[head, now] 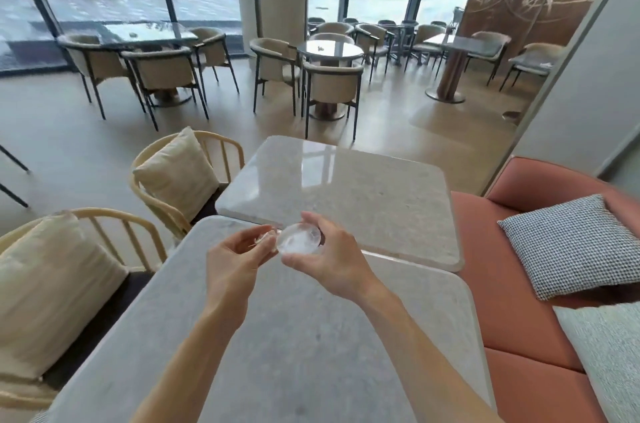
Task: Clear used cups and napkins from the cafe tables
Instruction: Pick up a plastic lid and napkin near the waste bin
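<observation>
Above the near pale stone-topped cafe table (294, 336), both hands meet w/ a clear plastic cup (298, 238) held off the surface. Right hand (329, 256) grips the cup from the side, thumb below, fingers curled over the far rim, mouth tipped toward the camera. Left hand (235, 260) pinches something small and clear (265, 238) at the cup's rim, poss. a crumpled wrapper or lid, too blurred to tell which. Judging from this, step in hand is tucking that bit into the cup so both go as one load. To do it well: keep the cup steady and a bit more upright, push the scrap fully inside, don't squeeze hard as thin plastic prob. buckles.

Both forearms reach fwd from the bottom edge and converge, wrists slightly bent inward, palms roughly facing each other. Second stone table (363, 201) sits just beyond, a terracotta bench seat (519, 284) to the right.
</observation>
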